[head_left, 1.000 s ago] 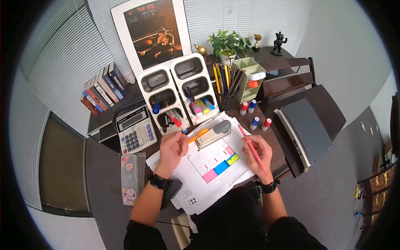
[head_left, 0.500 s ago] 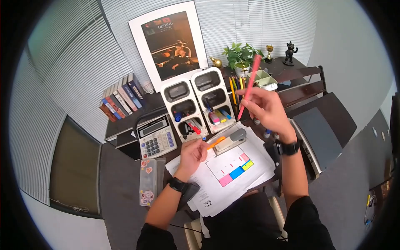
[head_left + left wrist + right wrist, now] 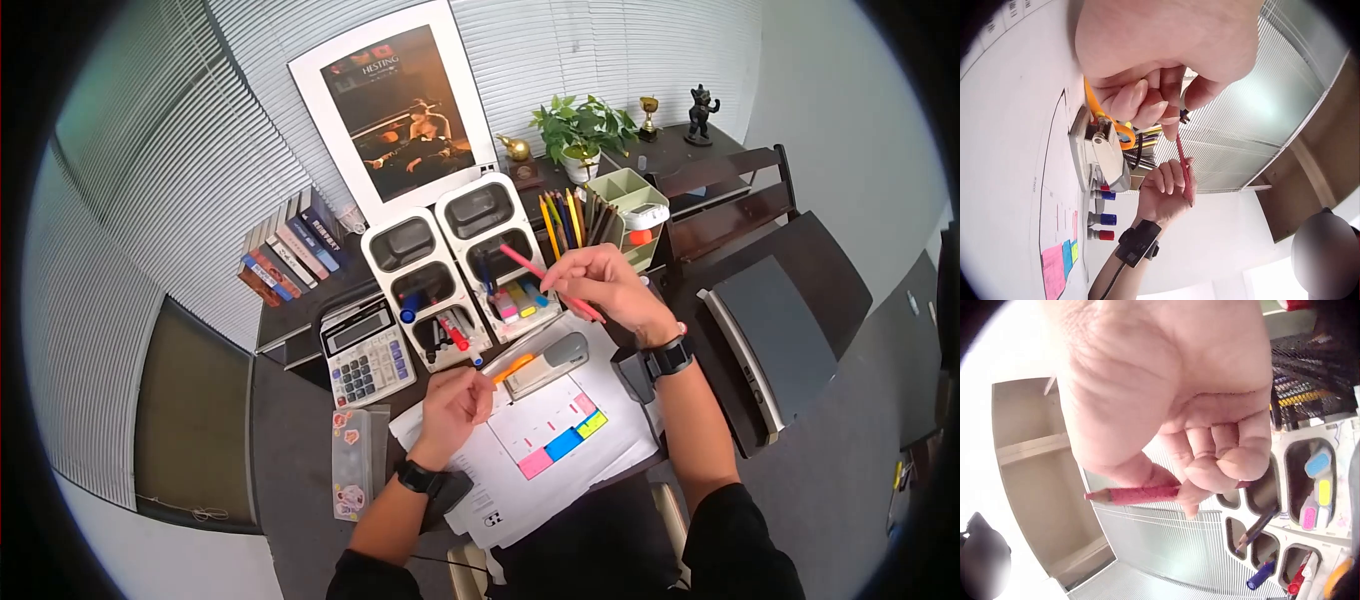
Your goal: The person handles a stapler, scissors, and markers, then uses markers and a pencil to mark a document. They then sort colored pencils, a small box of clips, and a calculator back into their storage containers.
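My right hand [image 3: 605, 287] is raised near the right-hand desk organiser [image 3: 503, 345], pinching a red colored pencil [image 3: 525, 262] between thumb and fingers. In the right wrist view the pencil [image 3: 1141, 495] lies across under the thumb, its sharpened tip to the left. Down on the papers [image 3: 600, 455], my left hand [image 3: 455, 412] rests with fingers loosely curled and nothing visible in them. Just beyond its fingers are an orange looped object [image 3: 1124, 134] and a stapler [image 3: 550, 370]. The top sheet has pink, blue and yellow blocks [image 3: 565, 443] on it.
A second organiser [image 3: 385, 243] holds markers and pens. Pencils [image 3: 572, 222] stand in a cup behind my right hand, beside a green caddy [image 3: 622, 190]. A calculator [image 3: 368, 365] and a clear case with stickers [image 3: 350, 465] are at left; a dark grey machine [image 3: 770, 320] is at right.
My right hand rose from beside the papers with the red pencil, then shifted left and lower. The pencil tipped from steep to slanting left. My left hand stayed by the stapler.
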### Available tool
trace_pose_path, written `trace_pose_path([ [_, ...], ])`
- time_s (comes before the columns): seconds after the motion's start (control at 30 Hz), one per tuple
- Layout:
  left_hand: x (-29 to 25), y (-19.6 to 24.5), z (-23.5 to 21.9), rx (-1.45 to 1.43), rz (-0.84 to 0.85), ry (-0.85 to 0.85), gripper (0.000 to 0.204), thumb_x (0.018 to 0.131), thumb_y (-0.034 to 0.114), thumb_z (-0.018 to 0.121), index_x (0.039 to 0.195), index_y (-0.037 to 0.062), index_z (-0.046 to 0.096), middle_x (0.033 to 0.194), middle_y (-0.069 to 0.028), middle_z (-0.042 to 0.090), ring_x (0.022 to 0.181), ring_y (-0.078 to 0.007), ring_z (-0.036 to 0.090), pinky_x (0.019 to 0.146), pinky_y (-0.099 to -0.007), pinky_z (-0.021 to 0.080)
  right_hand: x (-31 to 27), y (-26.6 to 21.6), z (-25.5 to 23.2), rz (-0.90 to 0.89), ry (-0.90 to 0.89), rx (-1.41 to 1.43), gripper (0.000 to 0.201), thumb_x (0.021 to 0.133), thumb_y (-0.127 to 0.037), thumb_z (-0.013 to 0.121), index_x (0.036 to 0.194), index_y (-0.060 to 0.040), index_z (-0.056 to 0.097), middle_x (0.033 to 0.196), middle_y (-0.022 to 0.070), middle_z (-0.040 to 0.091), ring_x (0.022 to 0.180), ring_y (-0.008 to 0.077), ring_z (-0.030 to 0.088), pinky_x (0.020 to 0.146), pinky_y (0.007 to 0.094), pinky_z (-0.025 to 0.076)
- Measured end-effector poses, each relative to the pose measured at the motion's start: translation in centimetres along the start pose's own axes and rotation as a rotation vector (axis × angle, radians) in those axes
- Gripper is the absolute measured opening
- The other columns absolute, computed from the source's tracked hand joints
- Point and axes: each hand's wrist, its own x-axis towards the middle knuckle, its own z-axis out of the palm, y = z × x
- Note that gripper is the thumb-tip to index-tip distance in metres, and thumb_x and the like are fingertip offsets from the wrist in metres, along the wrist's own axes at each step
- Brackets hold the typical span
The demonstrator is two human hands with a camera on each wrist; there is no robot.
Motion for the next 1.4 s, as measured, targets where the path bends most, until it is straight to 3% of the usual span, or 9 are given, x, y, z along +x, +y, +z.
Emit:
trace_pose_path([
  [0.23, 0.2, -0.4, -0.5, -0.002, 0.000, 0.002, 0.044, 0.099, 0.031, 0.047, 0.072, -0.0025, 0.056, 0.061, -0.0095, 0.051, 0.051, -0.0185, 0.047, 0.050, -0.0305, 0.034, 1.2, 2.3, 0.3, 0.110, 0.042, 0.238, 0.022, 0.092, -0.005, 0.053, 0.102, 0.0020, 0.071, 0.063, -0.0008, 0.052, 0.054, 0.0076, 0.045, 0.049, 0.0249, 0.036],
  [0.33, 0.1, -0.6, -0.6, -0.031, 0.010, 0.032, 0.042, 0.099, 0.031, 0.049, 0.077, -0.0032, 0.059, 0.061, -0.0095, 0.051, 0.051, -0.0192, 0.047, 0.050, -0.0308, 0.034, 1.9, 3.3, 0.4, 0.085, -0.025, 0.378, 0.034, 0.092, -0.002, 0.050, 0.123, 0.0036, 0.064, 0.077, 0.0035, 0.058, 0.061, 0.0116, 0.056, 0.051, 0.0243, 0.042],
  [0.43, 0.1, -0.5, -0.7, -0.041, 0.004, 0.039, 0.040, 0.099, 0.030, 0.050, 0.081, -0.0037, 0.061, 0.062, -0.0093, 0.051, 0.053, -0.0199, 0.048, 0.051, -0.0314, 0.035, 1.7, 2.9, 0.7, 0.126, 0.013, 0.266, 0.062, 0.086, 0.005, 0.046, 0.148, -0.0017, 0.041, 0.117, 0.0113, 0.060, 0.085, 0.0192, 0.066, 0.069, 0.0301, 0.057],
  [0.57, 0.0, -0.3, -0.7, -0.051, 0.001, -0.008, 0.041, 0.100, 0.029, 0.048, 0.080, -0.0044, 0.060, 0.063, -0.0096, 0.052, 0.053, -0.0198, 0.048, 0.052, -0.0314, 0.036, 1.6, 3.1, 1.3, 0.088, 0.025, 0.185, 0.064, 0.085, 0.006, 0.043, 0.148, -0.0030, 0.042, 0.126, 0.0153, 0.060, 0.091, 0.0209, 0.068, 0.075, 0.0325, 0.059],
  [0.9, -0.1, -0.2, -0.6, -0.040, 0.015, -0.017, 0.042, 0.101, 0.030, 0.047, 0.080, -0.0045, 0.060, 0.063, -0.0091, 0.051, 0.053, -0.0195, 0.048, 0.052, -0.0314, 0.036, 1.5, 3.8, 1.7, 0.033, 0.055, 0.029, 0.059, 0.083, 0.010, 0.045, 0.140, -0.0020, 0.052, 0.109, 0.0074, 0.066, 0.081, 0.0137, 0.065, 0.070, 0.0270, 0.056],
  [1.07, 0.0, -0.3, -0.6, -0.060, 0.021, 0.005, 0.040, 0.100, 0.030, 0.048, 0.082, -0.0041, 0.061, 0.061, -0.0086, 0.050, 0.052, -0.0189, 0.046, 0.050, -0.0321, 0.035, 0.9, 3.2, 1.3, -0.170, 0.350, -0.300, 0.038, 0.084, 0.006, 0.047, 0.118, 0.0027, 0.064, 0.082, 0.0079, 0.069, 0.061, 0.0111, 0.060, 0.056, 0.0279, 0.048],
  [1.1, -0.1, -0.2, -0.5, -0.053, 0.032, 0.006, 0.040, 0.099, 0.030, 0.048, 0.081, -0.0038, 0.061, 0.061, -0.0084, 0.050, 0.052, -0.0187, 0.045, 0.050, -0.0322, 0.035, 1.0, 2.9, 1.4, -0.281, 0.496, -0.420, 0.027, 0.084, 0.004, 0.048, 0.104, 0.0044, 0.066, 0.067, 0.0085, 0.065, 0.053, 0.0127, 0.058, 0.052, 0.0290, 0.046],
  [1.23, -0.2, 0.1, 0.0, -0.030, 0.041, 0.009, 0.043, 0.100, 0.030, 0.047, 0.077, -0.0038, 0.060, 0.060, -0.0084, 0.050, 0.050, -0.0180, 0.045, 0.049, -0.0309, 0.034, -0.2, 0.9, 0.0, -0.323, 0.767, -0.882, 0.012, 0.084, -0.003, 0.056, 0.088, 0.0031, 0.066, 0.062, 0.0183, 0.063, 0.051, 0.0302, 0.062, 0.053, 0.0363, 0.049],
  [1.4, 0.1, -0.2, -1.0, -0.104, 0.068, -0.035, 0.039, 0.099, 0.027, 0.049, 0.086, -0.0073, 0.064, 0.061, -0.0106, 0.054, 0.052, -0.0183, 0.047, 0.051, -0.0304, 0.035, -0.4, 0.9, -1.7, -0.004, 0.828, -1.195, 0.033, 0.088, -0.022, 0.066, 0.069, 0.0048, 0.064, 0.063, 0.0263, 0.062, 0.061, 0.0439, 0.064, 0.059, 0.0493, 0.053],
])
